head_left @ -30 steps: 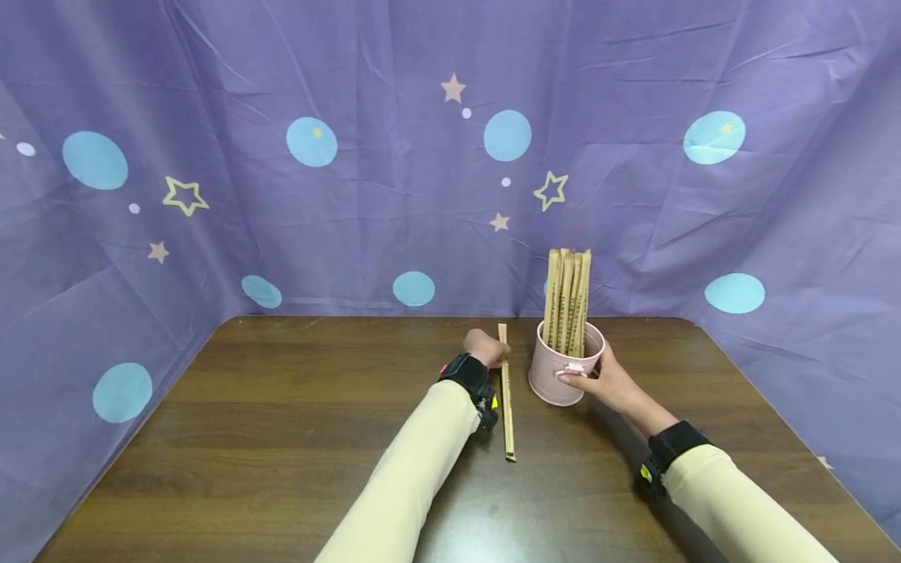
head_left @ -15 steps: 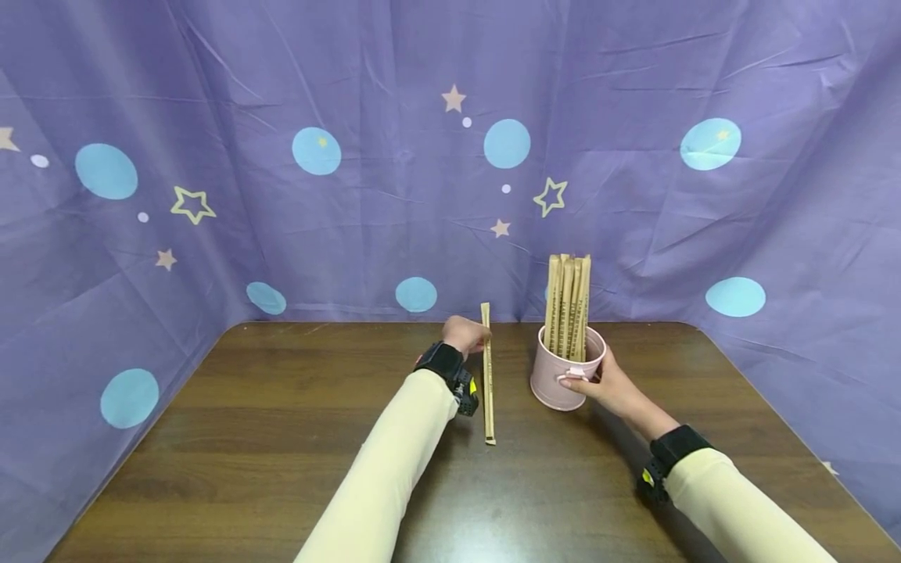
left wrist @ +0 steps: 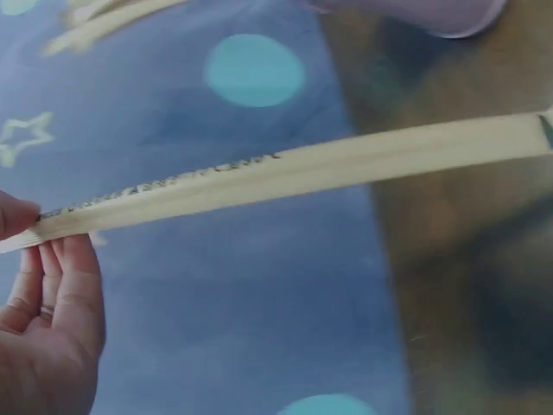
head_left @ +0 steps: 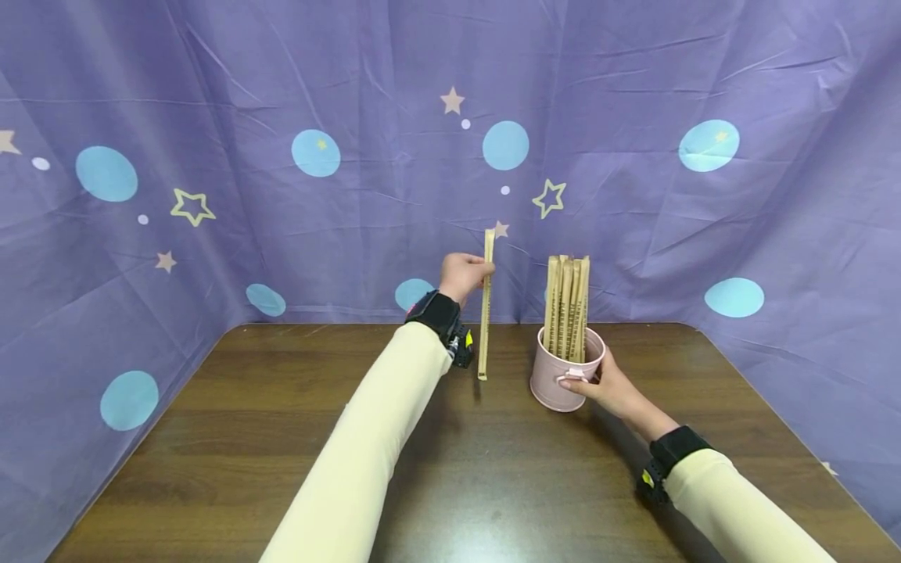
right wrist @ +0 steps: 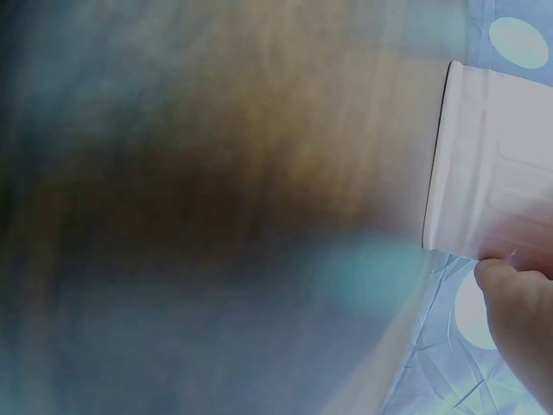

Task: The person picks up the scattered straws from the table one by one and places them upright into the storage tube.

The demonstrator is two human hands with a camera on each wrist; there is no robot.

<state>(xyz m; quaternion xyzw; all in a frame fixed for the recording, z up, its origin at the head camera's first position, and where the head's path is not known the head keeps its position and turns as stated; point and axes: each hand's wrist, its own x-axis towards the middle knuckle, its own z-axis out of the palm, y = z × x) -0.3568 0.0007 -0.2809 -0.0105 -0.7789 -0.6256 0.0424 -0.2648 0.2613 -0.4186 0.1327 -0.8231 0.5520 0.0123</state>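
Backed by a purple cloth printed with blue dots and stars. Below it, a dark wooden table, bare across the near side. Toward the far right of the tabletop, a pink cup standing upright, packed with a bundle of paper-wrapped sticks rising well above the rim. Wrapped around the cup's near side, the right hand, fingers and thumb curled on the wall close to the small handle; only a fingertip and the cup's pale side clear in the blurred right wrist view. Left of the cup and well apart from it, the left hand, raised above the far table edge in front of the cloth. Pinched between its thumb and fingertips near the top end, a single wrapped stick, hanging almost upright, lower end clear of the tabletop. In the left wrist view, thumb above and fingers below that stick, clamped at the very end, remaining fingers loosely straight alongside.
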